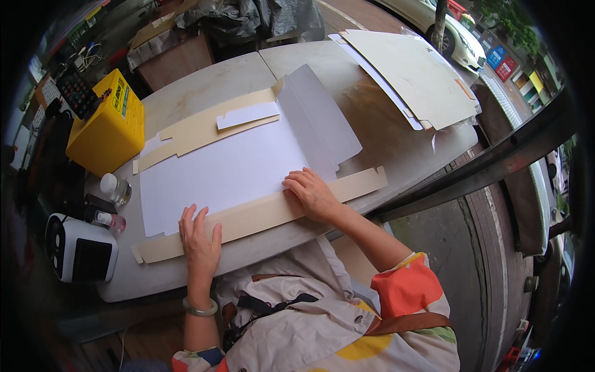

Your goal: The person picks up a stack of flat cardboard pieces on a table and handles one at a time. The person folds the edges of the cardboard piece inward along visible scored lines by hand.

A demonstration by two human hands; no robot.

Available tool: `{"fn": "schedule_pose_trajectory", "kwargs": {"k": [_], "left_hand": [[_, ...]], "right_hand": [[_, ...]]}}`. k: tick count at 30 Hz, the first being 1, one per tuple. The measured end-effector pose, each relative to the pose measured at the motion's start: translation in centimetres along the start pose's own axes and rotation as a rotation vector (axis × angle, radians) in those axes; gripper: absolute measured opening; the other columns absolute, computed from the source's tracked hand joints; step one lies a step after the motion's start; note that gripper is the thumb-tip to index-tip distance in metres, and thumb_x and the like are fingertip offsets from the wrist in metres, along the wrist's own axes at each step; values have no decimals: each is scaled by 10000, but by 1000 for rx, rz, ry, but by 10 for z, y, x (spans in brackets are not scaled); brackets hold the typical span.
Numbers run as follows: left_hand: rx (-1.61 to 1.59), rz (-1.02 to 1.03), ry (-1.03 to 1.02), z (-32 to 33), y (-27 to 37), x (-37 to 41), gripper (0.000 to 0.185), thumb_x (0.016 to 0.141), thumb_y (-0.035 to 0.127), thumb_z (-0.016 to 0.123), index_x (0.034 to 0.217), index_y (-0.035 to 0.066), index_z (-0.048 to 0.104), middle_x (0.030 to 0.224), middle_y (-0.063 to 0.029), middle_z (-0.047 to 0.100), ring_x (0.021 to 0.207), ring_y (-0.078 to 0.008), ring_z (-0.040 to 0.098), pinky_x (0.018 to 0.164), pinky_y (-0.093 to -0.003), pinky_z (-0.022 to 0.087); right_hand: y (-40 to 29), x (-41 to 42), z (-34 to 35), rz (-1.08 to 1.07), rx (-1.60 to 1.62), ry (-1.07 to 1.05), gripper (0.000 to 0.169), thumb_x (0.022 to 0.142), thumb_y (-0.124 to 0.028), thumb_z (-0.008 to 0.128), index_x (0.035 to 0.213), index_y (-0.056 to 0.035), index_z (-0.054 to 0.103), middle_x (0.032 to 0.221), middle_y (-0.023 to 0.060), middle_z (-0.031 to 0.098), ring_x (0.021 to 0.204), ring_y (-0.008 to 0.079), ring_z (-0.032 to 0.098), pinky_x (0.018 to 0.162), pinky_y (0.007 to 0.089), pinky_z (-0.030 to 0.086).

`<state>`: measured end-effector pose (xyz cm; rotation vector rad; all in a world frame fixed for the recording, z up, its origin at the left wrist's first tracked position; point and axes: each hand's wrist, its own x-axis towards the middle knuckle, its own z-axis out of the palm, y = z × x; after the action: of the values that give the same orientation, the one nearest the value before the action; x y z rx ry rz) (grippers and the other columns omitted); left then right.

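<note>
A large die-cut cardboard sheet (223, 172), white on its broad face, lies flat before me. Its long near flap (260, 214) is folded inward, cream side up. On the left part of this flap rests my left hand (201, 239), fingers spread and pointing away from me. My right hand (311, 193) lies farther along the same flap, its fingertips reaching over the fold line onto the white face. The far cream flap (200, 132) is folded inward too, with a small white tab (248, 115) showing on it. At the right, a side panel (320, 116) slopes upward.
A stack of flat cardboard blanks (409, 79) sits at the table's far right. Along the left stand a yellow box (111, 125) bearing a tablet (76, 93), a clear bottle (118, 188), a small pink bottle (111, 221) and a white-and-black device (83, 249). A dark metal post (479, 172) slants past the right edge.
</note>
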<state>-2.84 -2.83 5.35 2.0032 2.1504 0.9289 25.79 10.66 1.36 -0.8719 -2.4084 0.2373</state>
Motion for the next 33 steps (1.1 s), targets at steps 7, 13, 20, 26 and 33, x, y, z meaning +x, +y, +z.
{"fn": "schedule_pose_trajectory", "kwargs": {"k": [7,13,20,26,33], "left_hand": [[-1080,836,-984,-56,205,6,423,985,277,620,1265,-33,551,1099,-188,624,1008,-340,606,909,-422,484],[-1015,969,-1233,-36,260,-7,584,842,202,675,1351,8,463,1191,-257,633,1133,-409,606,961,-450,482],[-1190,816,-1181,-31,298,-28,394,830,58,586,1212,-22,525,1023,-257,634,999,-423,631,837,-477,514],[-1572,1075,-997,-94,337,-44,208,823,139,678,984,26,611,974,-230,601,947,-398,633,766,-486,501],[-1568,1160,-772,-71,230,9,395,801,220,753,1150,71,646,1133,-242,614,1053,-383,604,877,-501,482]], "right_hand": [[-7,-2,6,-25,27,42,191,924,-94,634,1100,-22,614,1094,132,648,1045,318,621,1009,479,444],[-9,1,15,-75,59,95,175,890,-40,658,1058,-4,624,1027,152,660,1025,323,627,936,451,480],[-10,-4,13,-24,41,90,195,882,-40,666,1072,-18,630,1050,145,661,1052,324,618,971,482,471],[-15,-6,14,-2,26,95,202,887,-43,661,1084,-21,624,1055,139,655,1052,327,617,1001,519,447],[-26,10,-24,-1,38,-58,323,855,-96,716,1154,-26,615,1073,142,658,1004,332,609,932,454,471]]}}
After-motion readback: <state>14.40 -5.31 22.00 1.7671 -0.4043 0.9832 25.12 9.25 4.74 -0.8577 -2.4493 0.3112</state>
